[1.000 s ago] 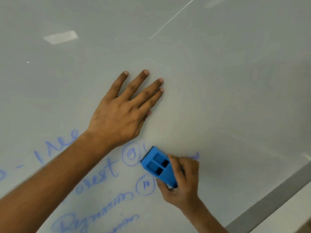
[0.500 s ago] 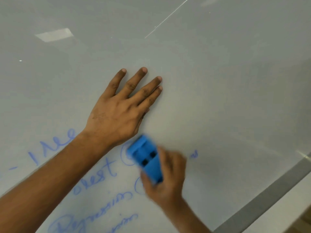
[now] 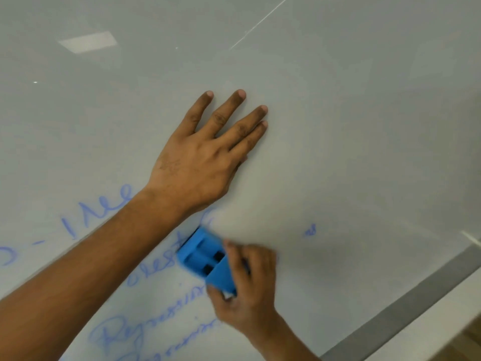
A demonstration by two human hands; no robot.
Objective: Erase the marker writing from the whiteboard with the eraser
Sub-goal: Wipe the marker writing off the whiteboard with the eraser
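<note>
A white whiteboard (image 3: 351,126) fills the view. Blue marker writing (image 3: 156,267) covers its lower left part, partly hidden under my left forearm, and one small blue mark (image 3: 310,230) stands alone to the right. My left hand (image 3: 205,157) lies flat on the board with its fingers spread and straight. Just below its wrist, my right hand (image 3: 247,290) grips a blue plastic eraser (image 3: 205,259) and presses it onto the writing. The right hand and the eraser are blurred by motion.
The board's grey frame (image 3: 406,308) runs diagonally across the lower right corner, with a pale surface beyond it. A ceiling light's reflection (image 3: 87,41) shows on the board at the upper left.
My right hand has swept the eraser leftward across the board. The two circled numbers near it have been wiped away. My left hand has stayed flat on the board.
</note>
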